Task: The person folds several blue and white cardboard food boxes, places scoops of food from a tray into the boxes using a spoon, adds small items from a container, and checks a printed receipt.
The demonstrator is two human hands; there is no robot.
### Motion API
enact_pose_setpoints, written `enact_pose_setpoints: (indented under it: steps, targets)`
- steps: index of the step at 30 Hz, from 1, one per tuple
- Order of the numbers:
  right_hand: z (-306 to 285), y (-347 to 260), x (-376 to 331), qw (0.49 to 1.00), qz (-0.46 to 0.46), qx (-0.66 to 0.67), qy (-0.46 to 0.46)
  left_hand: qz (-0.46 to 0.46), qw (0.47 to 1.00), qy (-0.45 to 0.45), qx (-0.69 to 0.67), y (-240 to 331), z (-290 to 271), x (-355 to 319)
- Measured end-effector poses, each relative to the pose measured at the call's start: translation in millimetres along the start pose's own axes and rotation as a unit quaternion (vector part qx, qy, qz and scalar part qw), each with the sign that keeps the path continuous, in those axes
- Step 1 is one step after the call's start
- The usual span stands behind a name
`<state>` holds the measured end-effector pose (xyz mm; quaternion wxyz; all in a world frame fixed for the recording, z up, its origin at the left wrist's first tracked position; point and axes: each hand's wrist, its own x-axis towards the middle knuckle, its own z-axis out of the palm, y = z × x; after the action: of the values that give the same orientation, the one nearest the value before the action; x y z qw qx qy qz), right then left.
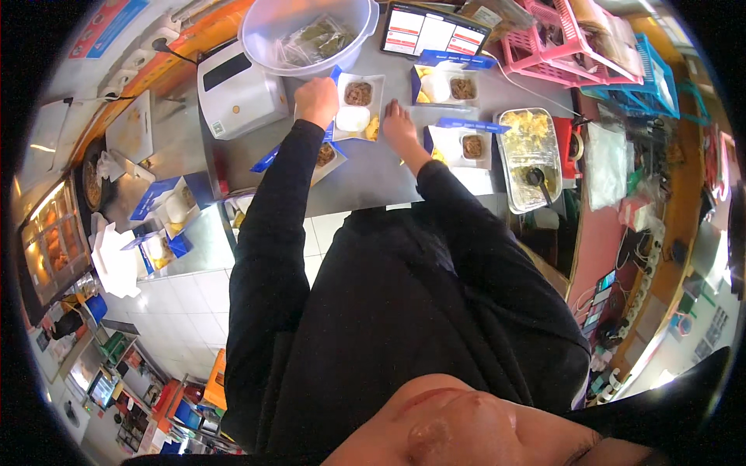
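A paper meal box (pixel 375 91) with a blue lid flap stands open on the metal counter. Inside it are a mound of white rice (pixel 353 119), brown shredded meat (pixel 357 94) and some yellow food at the corner. My left hand (pixel 317 101) is curled closed at the box's left side, on the blue flap; its fingertips are hidden. Beside the right edge of this box, my right hand (pixel 399 126) has its fingers stretched out with nothing visible in them. Another filled box (pixel 325 161) lies partly behind my left forearm.
Two filled boxes (pixel 439 85) stand to the right, beside a foil tray (pixel 507 167) of yellow food with a black spoon (pixel 536 178). A plastic tub (pixel 249 35) of packets, a white machine (pixel 241 93) and a tablet (pixel 435 31) line the back. More boxes (pixel 175 194) stand left.
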<state>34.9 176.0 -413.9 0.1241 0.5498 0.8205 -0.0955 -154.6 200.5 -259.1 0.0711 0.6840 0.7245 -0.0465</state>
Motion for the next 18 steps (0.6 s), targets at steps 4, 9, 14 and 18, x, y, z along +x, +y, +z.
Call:
enact_pose_setpoints:
  steps: [4,9,14,18]
  targets:
    - [29,-4,-75,0.985,0.009,0.165,0.052,0.000,0.999,0.015,-0.030,6,0,-2]
    - [-8,5,-39,0.954,0.023,0.284,0.094,-0.017,0.998,-0.012,-0.067,0,0,-4]
    - [-2,25,50,0.935,-0.027,0.240,0.259,0.001,0.996,0.010,-0.094,7,-4,-5]
    - [13,11,6,0.936,-0.052,0.338,0.079,-0.060,0.973,0.123,-0.183,-5,11,-40]
